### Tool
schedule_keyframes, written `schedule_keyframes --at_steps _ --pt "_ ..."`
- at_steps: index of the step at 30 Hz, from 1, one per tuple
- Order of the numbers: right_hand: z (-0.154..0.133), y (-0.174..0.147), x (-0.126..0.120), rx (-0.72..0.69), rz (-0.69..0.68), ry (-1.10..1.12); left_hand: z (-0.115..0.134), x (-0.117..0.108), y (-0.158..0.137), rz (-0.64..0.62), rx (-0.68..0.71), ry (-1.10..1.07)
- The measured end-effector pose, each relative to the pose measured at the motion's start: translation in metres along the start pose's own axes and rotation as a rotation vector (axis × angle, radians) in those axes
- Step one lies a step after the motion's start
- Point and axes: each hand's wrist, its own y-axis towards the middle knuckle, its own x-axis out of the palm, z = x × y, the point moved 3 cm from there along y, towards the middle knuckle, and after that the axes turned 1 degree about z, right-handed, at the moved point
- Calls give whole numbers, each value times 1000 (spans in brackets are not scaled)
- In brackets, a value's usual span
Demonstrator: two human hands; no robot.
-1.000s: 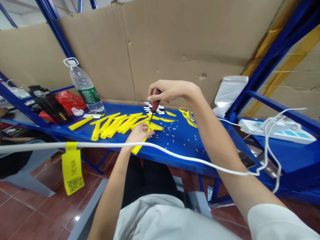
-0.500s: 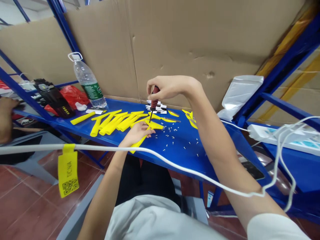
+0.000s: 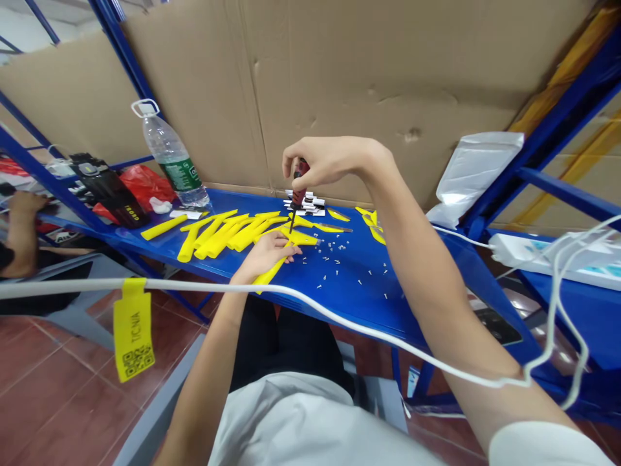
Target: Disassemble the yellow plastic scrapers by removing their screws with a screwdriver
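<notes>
My right hand (image 3: 323, 160) is closed round the dark red handle of a screwdriver (image 3: 297, 193), held nearly upright. The shaft points down to the yellow plastic handle (image 3: 272, 274) under my left hand; whether the tip sits in a screw is too small to tell. My left hand (image 3: 264, 256) is closed on that yellow handle and presses it near the table's front edge. Several similar yellow handles (image 3: 213, 238) lie in a slanted row to the left. Yellow pieces with thin blades (image 3: 334, 228) lie behind, and small screws (image 3: 337, 272) and nuts (image 3: 330, 246) are scattered to the right.
A white cable (image 3: 339, 315) with a yellow tag (image 3: 133, 330) crosses in front of the blue table (image 3: 354, 291). A water bottle (image 3: 174, 158) and a black flask (image 3: 109, 191) stand at the left. Cardboard (image 3: 339, 77) walls the back. A co-worker's arm (image 3: 24, 226) shows far left.
The view has shifted slightly. My right hand's fingers and wrist have turned a little on the screwdriver, while my left hand keeps its hold on the yellow handle.
</notes>
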Motion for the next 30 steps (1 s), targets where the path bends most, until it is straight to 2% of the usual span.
schedule_keyframes --at_steps 5,10,16,22,30 --pt "5 3 1 68 36 25 1 -1 -1 -12 1 13" --pt "3 2 1 -16 9 69 -2 -3 0 42 -2 -51" --pt "3 -3 -1 8 -11 161 -4 -5 -2 107 -20 -128" --pt "3 -4 -1 -17 -14 170 0 -3 -6 76 -56 -104" --pt "5 -3 -2 63 21 122 1 -1 -7 62 -53 -107"
